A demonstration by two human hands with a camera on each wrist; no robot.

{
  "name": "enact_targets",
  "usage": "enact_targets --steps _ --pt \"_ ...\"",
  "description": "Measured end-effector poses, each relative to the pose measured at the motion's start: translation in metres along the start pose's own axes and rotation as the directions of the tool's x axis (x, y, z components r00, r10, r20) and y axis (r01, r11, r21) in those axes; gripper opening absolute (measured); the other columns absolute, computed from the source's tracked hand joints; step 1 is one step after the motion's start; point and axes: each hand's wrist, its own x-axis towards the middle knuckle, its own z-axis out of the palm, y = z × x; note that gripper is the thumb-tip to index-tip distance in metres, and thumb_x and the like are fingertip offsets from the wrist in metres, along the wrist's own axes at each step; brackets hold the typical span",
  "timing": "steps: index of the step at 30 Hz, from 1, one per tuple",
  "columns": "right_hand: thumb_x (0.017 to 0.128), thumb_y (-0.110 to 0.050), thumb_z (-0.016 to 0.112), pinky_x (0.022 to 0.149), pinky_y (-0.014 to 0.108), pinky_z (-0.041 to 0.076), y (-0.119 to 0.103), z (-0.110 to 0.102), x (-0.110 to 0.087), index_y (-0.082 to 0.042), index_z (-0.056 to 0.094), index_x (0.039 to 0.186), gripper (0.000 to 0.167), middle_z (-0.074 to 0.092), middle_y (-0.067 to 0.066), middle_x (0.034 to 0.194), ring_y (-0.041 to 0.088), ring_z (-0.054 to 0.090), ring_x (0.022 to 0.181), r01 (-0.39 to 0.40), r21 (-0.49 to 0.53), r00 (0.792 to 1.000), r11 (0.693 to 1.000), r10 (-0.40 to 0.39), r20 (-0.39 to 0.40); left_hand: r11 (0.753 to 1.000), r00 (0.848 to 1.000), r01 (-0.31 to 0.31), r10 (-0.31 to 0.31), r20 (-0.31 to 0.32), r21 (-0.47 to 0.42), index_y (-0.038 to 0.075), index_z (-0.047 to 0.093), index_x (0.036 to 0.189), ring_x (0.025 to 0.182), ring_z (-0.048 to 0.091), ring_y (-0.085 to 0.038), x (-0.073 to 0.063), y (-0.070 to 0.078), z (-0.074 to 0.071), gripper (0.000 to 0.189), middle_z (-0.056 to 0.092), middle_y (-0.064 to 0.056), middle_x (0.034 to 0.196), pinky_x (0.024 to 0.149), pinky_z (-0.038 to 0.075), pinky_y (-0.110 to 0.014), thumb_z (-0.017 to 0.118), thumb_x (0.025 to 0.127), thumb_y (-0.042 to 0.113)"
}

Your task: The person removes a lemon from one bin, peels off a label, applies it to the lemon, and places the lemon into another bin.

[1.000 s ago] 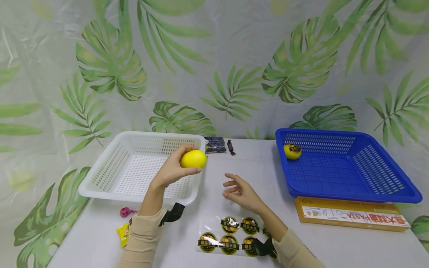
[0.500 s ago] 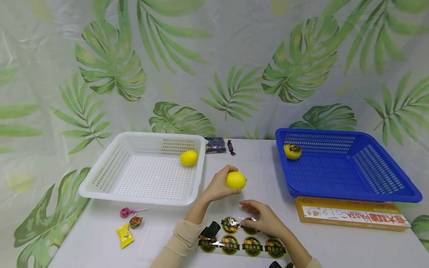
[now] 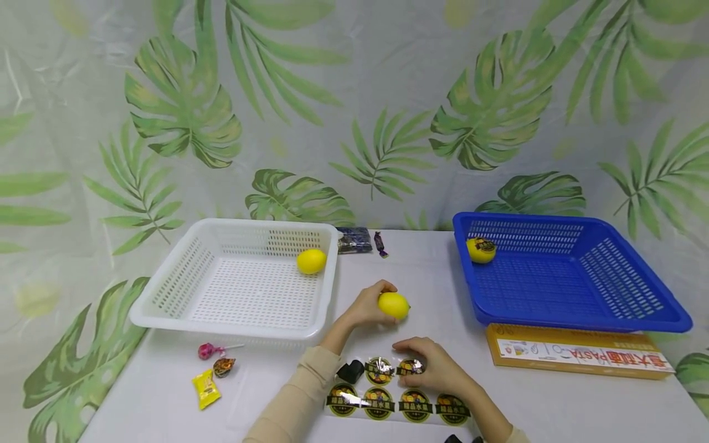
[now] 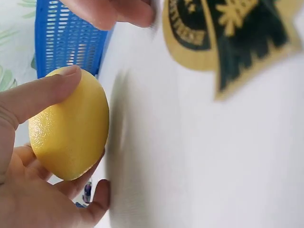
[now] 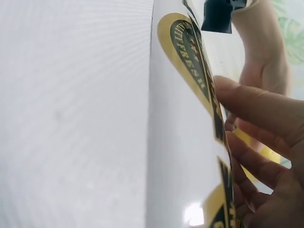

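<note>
My left hand (image 3: 370,307) holds a yellow lemon (image 3: 394,306) low over the white table, between the two baskets. In the left wrist view the thumb (image 4: 57,90) presses one side of the lemon (image 4: 71,126), with fingers around the other side. My right hand (image 3: 434,368) is over a clear sheet of round black-and-gold stickers (image 3: 379,401), thumb and fingers spread around an upper sticker. In the right wrist view its thumb tip (image 5: 223,84) is right at the edge of a sticker (image 5: 183,52), fingers apart from the thumb.
A white basket (image 3: 232,332) at left contains another lemon (image 3: 311,261). The blue basket (image 3: 581,320) at right has a stickered lemon (image 3: 480,250), with a pasta box (image 3: 581,354) in front. Wrapped candies (image 3: 206,389) and a lollipop (image 3: 206,351) lie front left; a dark packet (image 3: 354,240) lies behind.
My left hand moved from the white basket to mid-table; one lemon now sits in that basket while the hand grips another, lowered slightly. My right hand came down and toward me, over the stickers.
</note>
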Motion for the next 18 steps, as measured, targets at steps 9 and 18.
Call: enact_targets --steps 9,18 --pt "0.071 -0.023 0.081 0.090 0.045 0.042 0.0012 0.0055 -0.0009 -0.006 0.067 0.108 0.044 0.063 0.005 0.110 0.027 0.053 0.103 0.019 -0.114 1.000 0.993 -0.021 -0.021 1.000 1.000 0.016 -0.016 0.017 -0.005 0.004 0.054 0.120 0.108 0.055 -0.027 0.0007 -0.0036 0.0039 0.064 0.060 -0.012 0.121 0.094 0.041 -0.036 0.083 0.064 0.012" --pt "0.073 -0.022 0.080 0.088 0.041 0.043 0.0020 0.0075 -0.0020 -0.005 0.071 0.102 0.035 0.061 0.003 0.111 0.023 0.052 0.102 -0.004 -0.145 1.000 0.989 0.003 -0.008 1.000 1.000 0.026 -0.026 0.003 -0.006 0.005 0.053 0.128 0.114 0.053 -0.029 0.0021 -0.0045 0.0045 0.069 0.057 -0.013 0.127 0.098 0.040 -0.042 0.083 0.066 0.015"
